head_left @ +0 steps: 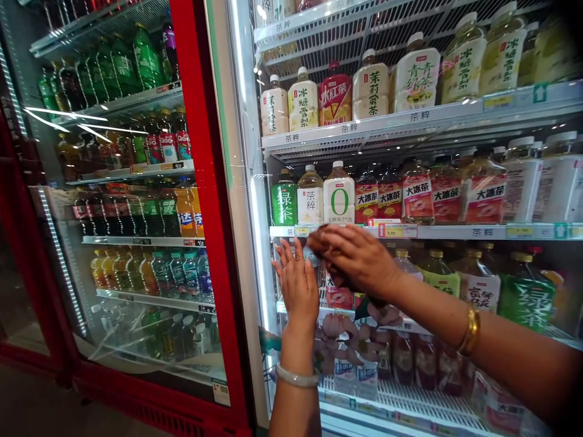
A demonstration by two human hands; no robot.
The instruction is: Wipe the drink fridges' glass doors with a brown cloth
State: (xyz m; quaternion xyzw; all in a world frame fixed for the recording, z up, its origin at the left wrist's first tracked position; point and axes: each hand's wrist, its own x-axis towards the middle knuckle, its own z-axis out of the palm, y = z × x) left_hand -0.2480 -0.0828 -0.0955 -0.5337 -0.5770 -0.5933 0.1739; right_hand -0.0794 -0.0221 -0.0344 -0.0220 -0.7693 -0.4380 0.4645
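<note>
One left hand (298, 285) stands upright near the centre of the frame, fingers parted, a smooth, pale, stone-like bangle (298, 379) circling its wrist. Beside it the right hand (359, 255) bends its fingers close together, back uppermost; I can't tell whether they pinch anything, as a dark brown blur (321, 238) crowds the tips. That forearm slants in from the lower right, wearing a shiny gold bracelet (469, 331). Just above both, mid-frame, a squarish bottle (339, 197) shows a white cap and a big green 0 on its pale label; a pink-labelled bottle (339, 296) sits partly hidden below. Farther out, at left, a glossy red frame (212, 182) borders more plastic bottles.
</note>
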